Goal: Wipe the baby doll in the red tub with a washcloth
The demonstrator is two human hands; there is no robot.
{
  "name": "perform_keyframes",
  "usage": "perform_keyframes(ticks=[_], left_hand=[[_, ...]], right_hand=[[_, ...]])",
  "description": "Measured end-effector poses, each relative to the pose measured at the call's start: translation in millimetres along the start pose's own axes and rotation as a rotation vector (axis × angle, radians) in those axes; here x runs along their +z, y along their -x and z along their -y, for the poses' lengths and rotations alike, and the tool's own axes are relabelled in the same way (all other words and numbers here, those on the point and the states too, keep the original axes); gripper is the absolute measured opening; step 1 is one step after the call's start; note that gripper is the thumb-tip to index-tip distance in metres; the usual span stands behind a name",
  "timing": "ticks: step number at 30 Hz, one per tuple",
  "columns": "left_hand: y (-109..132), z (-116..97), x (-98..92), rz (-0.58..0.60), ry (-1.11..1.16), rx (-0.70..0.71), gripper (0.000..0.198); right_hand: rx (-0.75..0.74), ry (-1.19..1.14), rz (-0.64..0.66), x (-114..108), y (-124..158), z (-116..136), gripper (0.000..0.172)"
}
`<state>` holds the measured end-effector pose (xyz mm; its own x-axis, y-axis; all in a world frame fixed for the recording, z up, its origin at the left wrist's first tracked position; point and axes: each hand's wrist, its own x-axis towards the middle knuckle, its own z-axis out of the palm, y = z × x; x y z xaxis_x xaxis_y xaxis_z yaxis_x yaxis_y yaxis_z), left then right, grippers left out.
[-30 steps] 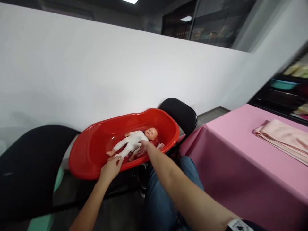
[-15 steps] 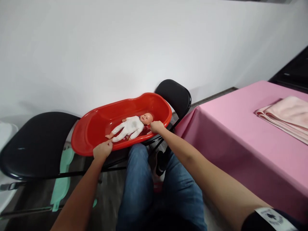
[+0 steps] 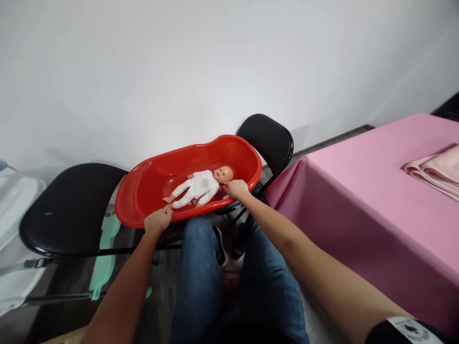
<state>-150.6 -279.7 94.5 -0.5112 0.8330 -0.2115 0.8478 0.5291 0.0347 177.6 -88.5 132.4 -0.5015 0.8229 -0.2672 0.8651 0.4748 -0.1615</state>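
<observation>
Red bathtub [image 3: 150, 191] across black folding chairs [image 3: 68, 210]

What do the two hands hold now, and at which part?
The left hand and right hand both seem to grip the red plastic baby bathtub by its near rim; the doll inside looks unheld.

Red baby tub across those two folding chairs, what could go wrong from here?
The red plastic tub seems to bridge two black folding chairs, so it could slip into the gap between them. Your left hand and right hand are both on the near rim, so a pull might tip it. The baby doll lies unsecured and could slide.
</observation>
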Motion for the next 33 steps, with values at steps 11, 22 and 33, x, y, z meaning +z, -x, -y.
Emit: perform_keyframes(ticks=[11, 22, 33], left_hand=[[2, 1, 3.7, -0.039, 0.025, -0.009, 0.057], [7, 0, 4.2, -0.041, 0.026, -0.02, 0.059], [35, 22, 28.1, -0.4, 0.094, 0.269, 0.061]], right_hand=[[-0.024, 0.034, -0.011, 7, -6, 0, 0.047], [-0.125, 0.016, -0.179, 24, -9, -5, 0.043], [0.133, -0.569, -0.76, 152, 224, -141, 0.041]])
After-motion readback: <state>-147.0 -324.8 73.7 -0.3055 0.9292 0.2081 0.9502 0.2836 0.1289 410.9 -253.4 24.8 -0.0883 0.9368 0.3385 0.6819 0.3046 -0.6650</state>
